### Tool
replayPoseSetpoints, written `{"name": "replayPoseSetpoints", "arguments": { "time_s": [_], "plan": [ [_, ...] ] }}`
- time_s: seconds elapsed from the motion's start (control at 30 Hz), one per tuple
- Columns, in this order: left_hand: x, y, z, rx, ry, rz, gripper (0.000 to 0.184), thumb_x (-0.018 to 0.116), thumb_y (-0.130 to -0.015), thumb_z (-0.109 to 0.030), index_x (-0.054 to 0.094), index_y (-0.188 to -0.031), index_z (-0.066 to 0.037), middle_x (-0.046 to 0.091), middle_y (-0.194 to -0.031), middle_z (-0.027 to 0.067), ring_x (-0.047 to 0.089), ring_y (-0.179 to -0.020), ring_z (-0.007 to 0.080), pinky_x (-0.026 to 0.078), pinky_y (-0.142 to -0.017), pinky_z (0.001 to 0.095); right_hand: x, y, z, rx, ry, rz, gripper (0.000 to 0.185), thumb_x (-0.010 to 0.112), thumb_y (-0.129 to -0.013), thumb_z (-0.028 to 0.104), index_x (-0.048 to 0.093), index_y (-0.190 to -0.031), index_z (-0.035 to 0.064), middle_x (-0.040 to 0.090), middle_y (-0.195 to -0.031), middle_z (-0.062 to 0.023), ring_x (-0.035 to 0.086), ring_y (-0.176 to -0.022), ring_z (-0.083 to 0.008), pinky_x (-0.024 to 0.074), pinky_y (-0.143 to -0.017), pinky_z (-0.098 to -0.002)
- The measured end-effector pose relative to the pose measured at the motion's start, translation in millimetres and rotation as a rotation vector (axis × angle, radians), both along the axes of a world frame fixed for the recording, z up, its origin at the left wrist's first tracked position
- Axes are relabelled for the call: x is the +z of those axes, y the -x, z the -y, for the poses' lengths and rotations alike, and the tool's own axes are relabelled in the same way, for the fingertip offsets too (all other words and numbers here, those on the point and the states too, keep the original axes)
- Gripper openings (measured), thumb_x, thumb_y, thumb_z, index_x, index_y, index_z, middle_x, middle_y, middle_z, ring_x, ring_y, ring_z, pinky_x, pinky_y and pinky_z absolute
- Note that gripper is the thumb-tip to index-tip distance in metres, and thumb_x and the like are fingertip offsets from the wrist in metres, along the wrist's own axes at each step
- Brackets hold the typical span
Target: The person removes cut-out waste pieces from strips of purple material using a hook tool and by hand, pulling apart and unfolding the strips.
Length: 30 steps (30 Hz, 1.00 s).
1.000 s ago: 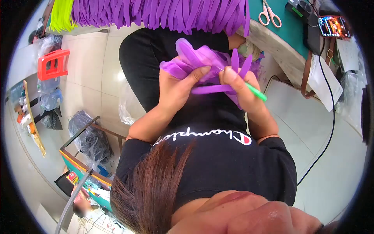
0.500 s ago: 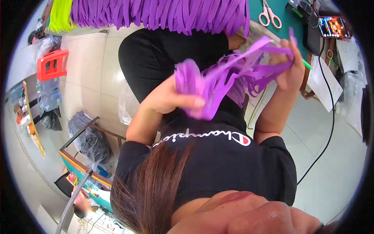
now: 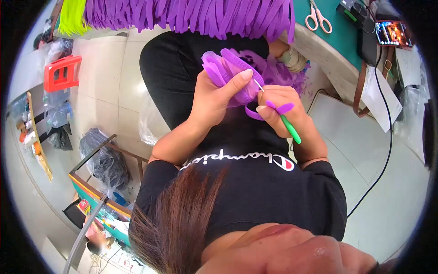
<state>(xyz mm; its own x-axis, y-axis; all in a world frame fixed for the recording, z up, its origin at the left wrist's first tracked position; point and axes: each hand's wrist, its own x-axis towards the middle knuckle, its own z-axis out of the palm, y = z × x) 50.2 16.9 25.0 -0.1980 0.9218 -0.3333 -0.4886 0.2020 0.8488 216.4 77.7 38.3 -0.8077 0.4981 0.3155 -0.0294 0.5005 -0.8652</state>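
Note:
My left hand point(image 3: 216, 98) grips a bunched purple piece with a ribbed, ruffled edge point(image 3: 246, 84), its thumb pressed on top. Close beside it, my right hand point(image 3: 285, 109) is closed around a crochet hook with a green handle point(image 3: 291, 129). The hook's thin metal shaft points at the ruffled edge, where its very tip is hard to make out. A short purple strip point(image 3: 285, 108) sticks out between my right fingers. Below the hands, more loose purple strips point(image 3: 292, 80) hang down beside my legs.
Rows of purple strips point(image 3: 191, 16) and lime green strips point(image 3: 72, 18) hang along the table edge ahead. Scissors point(image 3: 318, 19) and a lit phone point(image 3: 393, 34) lie at the right. A red stool point(image 3: 61, 74) stands left; a black cable point(image 3: 388, 137) runs down the right side.
Both hands have come together in front of my lap; the right hand moved left and down. The strips stretched between them have dropped, and the hook now points at the piece.

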Motion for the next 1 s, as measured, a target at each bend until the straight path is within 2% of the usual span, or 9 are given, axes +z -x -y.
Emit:
{"name": "replayPoseSetpoints", "arguments": {
  "time_s": [0.27,0.47,0.53,0.6,0.63,0.73,0.87,0.9,1.0],
  "plan": [
    [-1,1,2,-0.031,-0.088,-0.239,0.014,0.067,-0.085,-0.012,0.063,-0.087,0.001,0.065,-0.08,0.0032,0.06,-0.071,0.0083,0.048,-0.065,0.0235,10,0,4,-0.079,0.116,0.225,0.022,0.056,-0.088,0.016,0.054,-0.075,-0.0008,0.049,-0.062,-0.0159,0.05,-0.057,-0.0357,0.041,-0.053,-0.0368],
    [0,8,4,-0.112,-0.148,-0.324,0.015,0.067,-0.085,-0.013,0.063,-0.089,0.001,0.065,-0.08,0.0031,0.06,-0.071,0.0088,0.048,-0.066,0.0233,14,-18,-6,0.006,0.912,0.462,0.031,0.053,-0.092,0.027,0.063,-0.086,-0.0025,0.06,-0.066,-0.0096,0.054,-0.059,-0.0163,0.0416,-0.057,-0.0289],
    [-2,8,2,-0.123,0.035,-0.045,0.022,0.068,-0.085,-0.017,0.061,-0.095,0.0,0.064,-0.085,0.0038,0.059,-0.076,0.0101,0.048,-0.071,0.0247,1,-26,-16,0.075,1.073,0.117,0.047,0.046,-0.094,0.042,0.056,-0.07,0.0032,0.05,-0.061,-0.002,0.045,-0.059,-0.0103,0.0336,-0.054,-0.0253],
    [-6,5,1,-0.102,0.103,0.098,0.025,0.069,-0.084,-0.019,0.059,-0.097,0.0,0.063,-0.087,0.0042,0.059,-0.079,0.0105,0.048,-0.074,0.0255,-3,-18,-10,-0.156,1.314,-0.272,0.051,0.04,-0.095,0.051,0.044,-0.066,0.0092,0.041,-0.062,-0.0006,0.039,-0.061,-0.0106,0.0288,-0.056,-0.0245],
    [-7,4,1,-0.088,0.073,0.08,0.025,0.069,-0.085,-0.02,0.059,-0.097,0.0,0.063,-0.089,0.0045,0.059,-0.081,0.011,0.048,-0.074,0.0261,-14,-21,-19,0.022,1.412,-0.342,0.049,0.036,-0.096,0.052,0.035,-0.066,0.0131,0.035,-0.065,0.0004,0.033,-0.063,-0.0118,0.0263,-0.057,-0.0241],
    [-5,1,-2,-0.014,0.038,0.019,0.024,0.068,-0.085,-0.019,0.059,-0.097,0.0,0.063,-0.089,0.0043,0.059,-0.081,0.0109,0.048,-0.074,0.0258,-15,-10,-19,-0.001,1.519,-0.43,0.046,0.027,-0.099,0.048,0.034,-0.067,0.0151,0.031,-0.062,0.0035,0.027,-0.059,-0.0105,0.0235,-0.052,-0.025],
    [-8,12,-5,0.155,-0.059,-0.144,0.02,0.067,-0.086,-0.017,0.059,-0.095,-0.002,0.062,-0.087,0.0034,0.058,-0.077,0.0099,0.048,-0.072,0.0249,-29,-44,-30,0.535,1.264,-0.501,0.047,0.036,-0.096,0.051,0.034,-0.066,0.0146,0.04,-0.064,-0.0004,0.035,-0.062,-0.0116,0.0251,-0.056,-0.0232],
    [-6,13,-5,0.155,-0.048,-0.12,0.019,0.067,-0.086,-0.017,0.059,-0.095,-0.002,0.062,-0.086,0.0032,0.058,-0.077,0.0097,0.048,-0.072,0.0248,-21,-43,-31,0.49,1.168,-0.501,0.046,0.037,-0.096,0.049,0.037,-0.066,0.0138,0.047,-0.067,-0.0029,0.04,-0.062,-0.012,0.0277,-0.055,-0.0233],
    [-4,12,-3,0.055,-0.013,-0.07,0.019,0.067,-0.086,-0.017,0.059,-0.095,-0.001,0.062,-0.085,0.0029,0.058,-0.076,0.0094,0.048,-0.071,0.0246,-2,-27,-23,-0.294,0.972,-0.378,0.046,0.039,-0.096,0.047,0.044,-0.071,0.0088,0.049,-0.068,-0.0039,0.041,-0.06,-0.0116,0.0293,-0.053,-0.0236]
  ]
}}
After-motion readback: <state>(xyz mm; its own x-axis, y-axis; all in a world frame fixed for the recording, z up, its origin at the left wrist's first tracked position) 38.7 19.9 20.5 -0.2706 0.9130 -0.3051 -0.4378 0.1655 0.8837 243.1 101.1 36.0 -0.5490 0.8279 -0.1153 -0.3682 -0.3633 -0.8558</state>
